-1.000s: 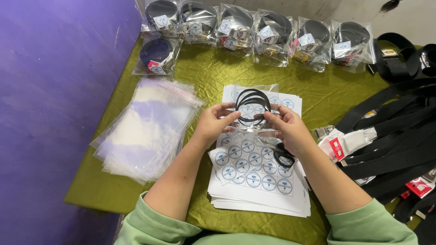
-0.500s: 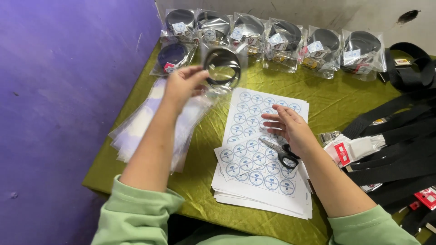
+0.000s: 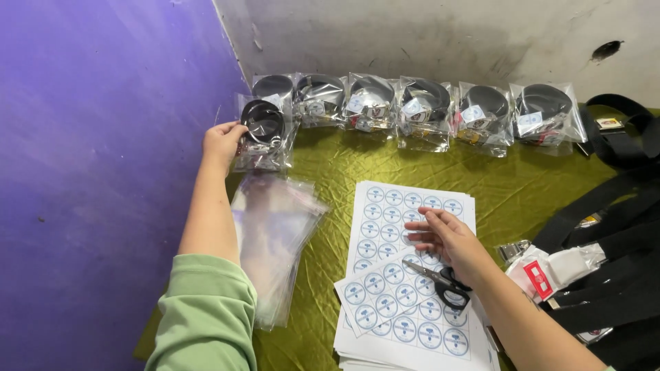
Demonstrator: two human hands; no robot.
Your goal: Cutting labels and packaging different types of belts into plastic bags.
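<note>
Head view: the left hand (image 3: 223,141) has its fingers closed on the edge of a clear bag (image 3: 265,134) holding a coiled black belt, at the tabletop's (image 3: 550,182) far left corner beside a bag row (image 3: 426,110). The right hand (image 3: 447,240) lies flat, fingers spread, on sticker sheets (image 3: 405,275) by scissors (image 3: 443,278).

Green-clothed table (image 3: 550,185): bagged belts (image 3: 419,110), sticker sheets (image 3: 405,323)

Empty clear bags (image 3: 275,240) beside stickers; scissors (image 3: 443,278); loose black belts (image 3: 605,227) right.
</note>
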